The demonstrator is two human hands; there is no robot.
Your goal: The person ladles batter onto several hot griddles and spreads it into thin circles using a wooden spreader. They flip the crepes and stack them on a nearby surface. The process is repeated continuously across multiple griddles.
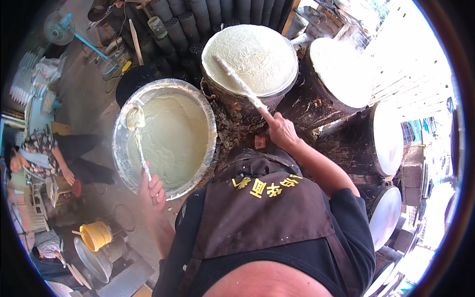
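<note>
My left hand (152,190) is closed round the handle of a batter-coated ladle (135,119). The ladle's bowl, full of pale batter, hangs by the upper left rim of a large round basin (213,116). Thick pale batter (170,133) lies inside that basin. In my right hand (283,131) is a long stick (232,76) crusted with batter, gripped by its near end, with the forefinger along it. The stick's far end reaches over a round griddle (257,49) on a dark drum, whose top is covered with a rough layer of batter.
More drum stoves with round pale tops curve down my right, including one steaming drum (341,74). Black coal cylinders (198,17) stack behind the griddle. To the left are a fan (58,29), a seated person (44,151), a yellow bucket (96,235) and another person (49,250).
</note>
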